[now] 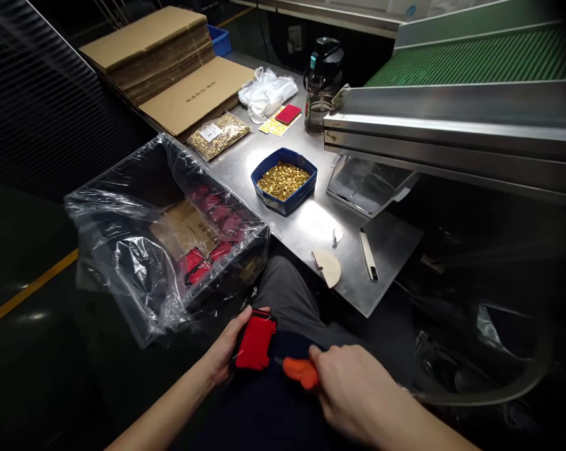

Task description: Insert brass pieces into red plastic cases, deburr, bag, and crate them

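In the head view my left hand (226, 347) is closed around a red plastic part with a black edge (255, 341), held above my lap. My right hand (353, 382) grips an orange-handled tool (302, 372). Its short, thin metal tip points left and lies close to the red part's lower right edge; contact between them cannot be made out. Most of the tool's handle is hidden in my palm. To the left, a bin lined with clear plastic (123, 181) holds several similar red and black parts (198, 266) and a piece of cardboard.
On the metal table (306, 250) stand a blue tray (283, 205) of small brass-coloured pieces, a bag of the same pieces (231, 134) and a water bottle (321, 94). A white knife (368, 254) lies near the table's corner. A green conveyor (471, 56) overhangs the right side; stacked cardboard (156, 50) rises behind.
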`<state>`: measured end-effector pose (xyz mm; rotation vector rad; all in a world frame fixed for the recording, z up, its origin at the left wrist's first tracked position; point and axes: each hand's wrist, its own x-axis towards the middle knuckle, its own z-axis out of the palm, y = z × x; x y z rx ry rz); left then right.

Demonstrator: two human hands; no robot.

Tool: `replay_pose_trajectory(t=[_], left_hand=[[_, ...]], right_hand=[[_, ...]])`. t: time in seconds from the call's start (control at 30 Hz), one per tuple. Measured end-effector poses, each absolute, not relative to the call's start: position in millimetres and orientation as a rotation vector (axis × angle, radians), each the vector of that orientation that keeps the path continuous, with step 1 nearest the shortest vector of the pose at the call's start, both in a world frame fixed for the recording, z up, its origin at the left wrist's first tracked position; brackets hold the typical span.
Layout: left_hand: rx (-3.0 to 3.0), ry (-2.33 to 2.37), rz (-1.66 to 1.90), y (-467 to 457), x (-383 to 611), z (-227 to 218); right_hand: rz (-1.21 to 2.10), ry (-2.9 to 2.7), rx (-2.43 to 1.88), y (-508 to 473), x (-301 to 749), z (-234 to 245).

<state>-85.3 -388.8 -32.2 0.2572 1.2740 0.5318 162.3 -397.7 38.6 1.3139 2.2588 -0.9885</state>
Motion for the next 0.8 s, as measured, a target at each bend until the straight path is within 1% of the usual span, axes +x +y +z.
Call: replay_pose_trajectory(t=[0.07,0.1,0.13,0.2,0.27,0.3,0.37,0.43,0.47,0.57,0.63,0.67,0.73,0.8], left_hand=[[0.323,1.283,0.525,-389,-84,-23],[0.434,1.298,0.5,-389,-83,-17],[0.629,1.318,0.464,-389,-82,-10],[1.237,1.31,0.339,-389,-78,0],[1.844,1.2,0.179,-388,-75,5],[2.024,1.133,0.115,-388,-74,4],[2.156,1.052,0.022,-387,-73,-1],[2.019,1.097,0.045,-387,-75,-8],[1.84,1.178,0.096,-386,-77,-12],[0.916,1.408,0.313,-383,-78,-17],[0.352,1.322,0.389,-381,-75,-16],[0.181,1.241,0.396,-380,-73,-14],[0.028,1.141,0.367,-380,-71,-11],[-0.004,1.144,0.337,-379,-72,-13]], right_hand=[[-1.032,2.22,1.337,-396,174,45],[-1.107,2.185,1.347,-394,182,50],[-1.19,2.139,1.373,-391,191,55],[-1.275,2.054,1.46,-382,207,67],[-1.257,2.031,1.486,-372,213,76],[-1.221,2.047,1.471,-367,212,80],[-1.109,2.091,1.444,-358,204,86],[-1.035,2.128,1.442,-352,195,92],[-1.041,2.137,1.441,-351,192,95],[-1.127,2.1,1.434,-358,183,103],[-1.172,2.0,1.394,-369,179,104],[-1.185,1.951,1.387,-376,178,101],[-1.173,1.87,1.463,-390,183,90],[-1.12,1.874,1.645,-407,201,72]])
